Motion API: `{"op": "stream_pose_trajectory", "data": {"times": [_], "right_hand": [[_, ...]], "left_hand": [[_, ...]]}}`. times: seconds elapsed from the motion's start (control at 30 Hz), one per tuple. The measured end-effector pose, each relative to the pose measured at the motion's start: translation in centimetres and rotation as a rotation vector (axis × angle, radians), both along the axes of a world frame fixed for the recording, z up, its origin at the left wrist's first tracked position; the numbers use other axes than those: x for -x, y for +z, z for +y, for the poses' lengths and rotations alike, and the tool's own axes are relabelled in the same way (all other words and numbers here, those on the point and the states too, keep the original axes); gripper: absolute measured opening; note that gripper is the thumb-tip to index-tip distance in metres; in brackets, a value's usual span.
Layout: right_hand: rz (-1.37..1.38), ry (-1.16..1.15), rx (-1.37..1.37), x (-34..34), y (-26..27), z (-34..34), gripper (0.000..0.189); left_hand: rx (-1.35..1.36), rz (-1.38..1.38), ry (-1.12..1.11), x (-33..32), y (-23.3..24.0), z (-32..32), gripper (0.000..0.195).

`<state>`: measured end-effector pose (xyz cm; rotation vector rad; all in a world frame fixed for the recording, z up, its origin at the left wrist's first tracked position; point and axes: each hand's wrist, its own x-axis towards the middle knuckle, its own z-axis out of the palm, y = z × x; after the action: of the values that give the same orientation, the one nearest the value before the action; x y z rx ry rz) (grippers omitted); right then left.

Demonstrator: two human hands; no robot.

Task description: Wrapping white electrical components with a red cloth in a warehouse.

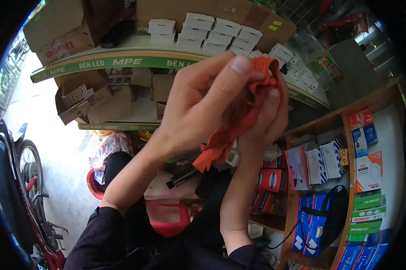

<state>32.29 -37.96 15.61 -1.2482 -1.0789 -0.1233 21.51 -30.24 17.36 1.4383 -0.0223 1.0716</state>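
Note:
Both my hands are raised before the upper shelf and grip one crumpled orange-red cloth (236, 125). My left hand (203, 98) pinches its upper end between thumb and fingers. Around the cloth's right side curls my right hand (267, 121), with the thumb laid over the fabric. A ragged end of the cloth hangs down to the left, below my hands. Behind the hands, stacked white plastic boxes (198, 30) stand on the shelf (122, 50), whose green front strip bears MPE lettering.
Open cardboard boxes (83, 99) sit on the lower shelf at left. A parked motorbike (14, 189) stands at far left. Wooden shelving (290, 216) at right holds lamp cartons (368, 172) and a black bag (334, 216). A red plastic stool (169, 219) is below me.

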Motion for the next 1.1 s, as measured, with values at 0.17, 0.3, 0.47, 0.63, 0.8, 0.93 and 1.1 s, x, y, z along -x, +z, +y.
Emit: {"op": "stream_pose_trajectory", "data": {"times": [0.17, 0.3, 0.47, 0.63, 0.8, 0.93, 1.1], "right_hand": [[0.105, -0.021, -0.052, -0.2, 0.7, 0.2, 0.049], [0.153, 0.077, -0.034, -0.2, 0.7, -0.8, 0.048], [0.166, 0.284, 0.056, -0.3, 0.4, -1.0, 0.053], [-0.084, 0.326, -0.053, 0.9, -0.3, 1.0, 0.056], [0.040, 0.281, -0.055, 1.3, 0.0, 0.4, 0.047], [0.279, 0.217, -0.047, 0.9, 0.2, 0.3, 0.045], [0.813, 0.390, 0.010, 1.0, 1.4, 0.1, 0.050]], "left_hand": [[0.144, -0.009, 0.075, 0.9, 0.7, 0.8, 0.045], [-0.054, 0.168, -0.159, 0.5, 0.2, 1.0, 0.048], [0.014, 0.159, -0.035, -0.4, -0.5, 0.4, 0.036], [-0.183, 0.083, 0.486, -1.1, -1.4, 1.4, 0.021], [0.108, 0.036, 0.134, -0.7, -0.3, 1.2, 0.031], [0.383, 0.048, -0.226, 0.2, -0.3, 1.6, 0.032], [0.261, 0.085, -0.398, -0.3, -1.4, 2.0, 0.028]]}}
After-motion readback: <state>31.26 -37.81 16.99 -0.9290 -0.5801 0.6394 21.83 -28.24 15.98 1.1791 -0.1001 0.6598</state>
